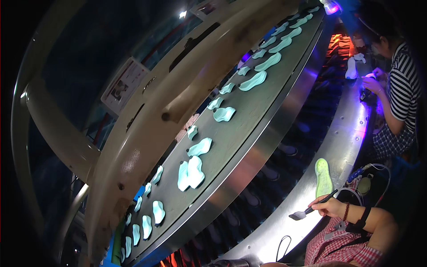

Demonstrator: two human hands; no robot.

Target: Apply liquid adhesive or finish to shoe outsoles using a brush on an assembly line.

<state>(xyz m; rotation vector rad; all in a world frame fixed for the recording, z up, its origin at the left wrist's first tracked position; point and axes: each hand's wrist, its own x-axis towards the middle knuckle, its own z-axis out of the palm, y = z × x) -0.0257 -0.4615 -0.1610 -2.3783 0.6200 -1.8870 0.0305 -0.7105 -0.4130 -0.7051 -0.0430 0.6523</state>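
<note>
In my right hand [328, 207] is a brush [307, 213] with a dark handle and a flat grey head. The fingers are closed round the handle, and the head hangs over the bright metal ledge [284, 227]. A light green shoe sole [323, 175] lies on that ledge just beyond the hand, its near end close to the brush handle. My right forearm, with a bracelet and a dark band on it, comes in from the right edge of my red checked clothing. My left hand does not show.
A wide conveyor belt [240, 120] carries several mint-coloured soles [195, 171]. Under it, a dark lower line [262, 178] holds dim shoe soles; orange heat glows at its far end. A co-worker in a striped top [402, 89] handles something under purple light. Thin hoses [384, 178] hang at right.
</note>
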